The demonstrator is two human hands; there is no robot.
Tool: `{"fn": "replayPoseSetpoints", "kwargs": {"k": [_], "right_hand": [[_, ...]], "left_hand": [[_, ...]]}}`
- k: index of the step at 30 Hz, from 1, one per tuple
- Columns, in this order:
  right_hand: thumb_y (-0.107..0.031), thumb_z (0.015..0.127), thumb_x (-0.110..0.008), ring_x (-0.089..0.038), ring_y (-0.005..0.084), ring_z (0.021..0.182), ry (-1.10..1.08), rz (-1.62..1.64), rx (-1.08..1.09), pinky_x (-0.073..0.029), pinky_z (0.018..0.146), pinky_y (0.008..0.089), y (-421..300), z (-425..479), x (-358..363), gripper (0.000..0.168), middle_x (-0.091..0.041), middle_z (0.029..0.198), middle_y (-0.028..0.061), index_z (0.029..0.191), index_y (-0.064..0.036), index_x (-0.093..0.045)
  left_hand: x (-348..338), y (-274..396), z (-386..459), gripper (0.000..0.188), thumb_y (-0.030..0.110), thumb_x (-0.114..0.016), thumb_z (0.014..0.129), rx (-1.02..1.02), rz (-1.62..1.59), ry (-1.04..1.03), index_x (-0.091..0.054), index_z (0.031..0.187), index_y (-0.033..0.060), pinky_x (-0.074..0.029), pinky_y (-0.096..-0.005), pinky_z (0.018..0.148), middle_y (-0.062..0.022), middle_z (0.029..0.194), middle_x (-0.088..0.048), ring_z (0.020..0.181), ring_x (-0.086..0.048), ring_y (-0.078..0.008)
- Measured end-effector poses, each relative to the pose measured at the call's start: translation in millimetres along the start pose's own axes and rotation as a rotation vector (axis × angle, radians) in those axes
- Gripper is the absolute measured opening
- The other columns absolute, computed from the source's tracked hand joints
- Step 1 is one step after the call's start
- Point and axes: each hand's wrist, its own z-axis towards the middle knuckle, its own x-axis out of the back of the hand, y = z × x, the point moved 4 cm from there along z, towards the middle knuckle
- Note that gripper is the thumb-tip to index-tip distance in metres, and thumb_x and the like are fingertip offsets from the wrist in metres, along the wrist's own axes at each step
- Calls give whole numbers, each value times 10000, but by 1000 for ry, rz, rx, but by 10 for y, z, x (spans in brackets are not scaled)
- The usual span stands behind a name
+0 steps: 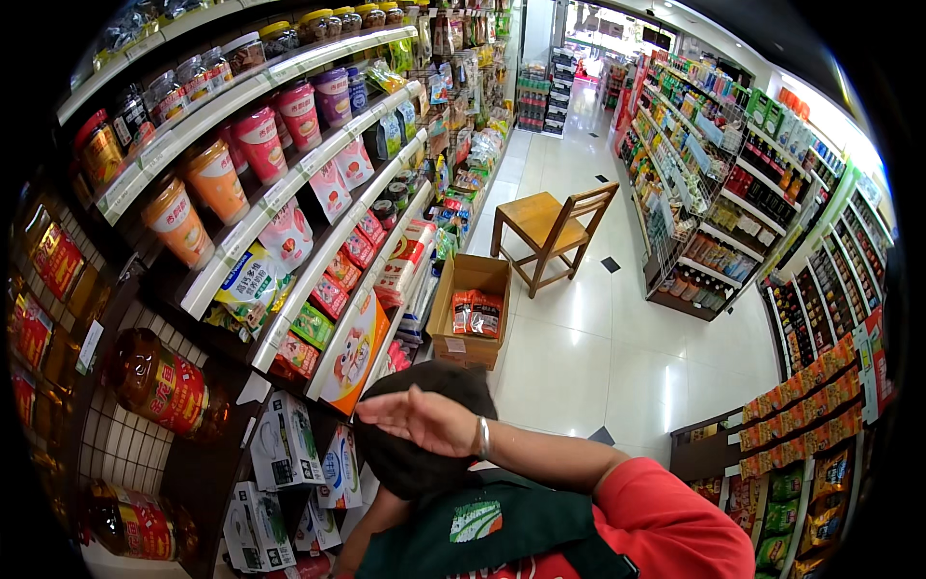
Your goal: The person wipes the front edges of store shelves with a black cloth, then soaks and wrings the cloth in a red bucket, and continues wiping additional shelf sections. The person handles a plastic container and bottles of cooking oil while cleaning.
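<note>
My right hand (419, 421), with a silver bangle at the wrist, is raised in front of a dark rounded shape (427, 470), and I cannot tell what that shape is. Its fingers are extended with the thumb apart, and it holds nothing. The red sleeve (669, 514) and a dark green apron (506, 517) fill the bottom. Of the left arm only a bare forearm (376, 517) shows; the hand is hidden behind the dark shape. Just beyond stands an open cardboard box (466, 354) with red-and-dark food packets (475, 313) inside. Milk cartons (284, 441) stand on a low shelf to the left.
Store shelves (249, 239) run along the left with drink cups (304, 116), jars (246, 52) and pouches. Large oil bottles (170, 383) stand nearer. A wooden chair (542, 217) is on the tiled floor (571, 354). Opposite are stocked shelves (731, 210) and hanging snack packets (799, 405).
</note>
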Motion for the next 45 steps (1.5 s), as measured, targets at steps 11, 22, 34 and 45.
{"fn": "replayPoseSetpoints", "kwargs": {"k": [11,22,34,45], "right_hand": [[-350,919,-344,-392,239,1194,74,392,-158,-326,999,335,105,-50,259,486,-382,1299,138,1265,-8,-337],[-214,856,-524,-592,192,870,259,-955,-274,-460,757,318,-332,-323,558,239,-600,959,71,970,-6,-558],[-200,726,-568,-563,249,843,-156,-2163,-480,-428,793,334,272,-460,819,227,-596,843,118,895,-51,-593],[-119,658,-590,-579,223,780,-441,-1763,-168,-444,724,309,-193,-372,426,135,-608,791,146,765,-42,-616]], "left_hand": [[23,1,17,371,192,-501,833,-124,-47,79,-444,1157,21,-368,-327,930,-110,1116,-497,1060,-480,-202],[-256,517,25,368,163,-506,826,-246,41,-15,-448,1151,2,-371,-332,931,-118,1113,-499,1060,-485,-212],[-1017,241,-67,485,418,-563,787,-535,1392,-592,-552,1042,6,-398,-373,856,-161,1006,-569,963,-525,-317],[-417,171,127,316,235,-423,901,-252,846,-190,-567,1004,-27,-437,-288,792,-95,972,-599,901,-562,-183]]}}
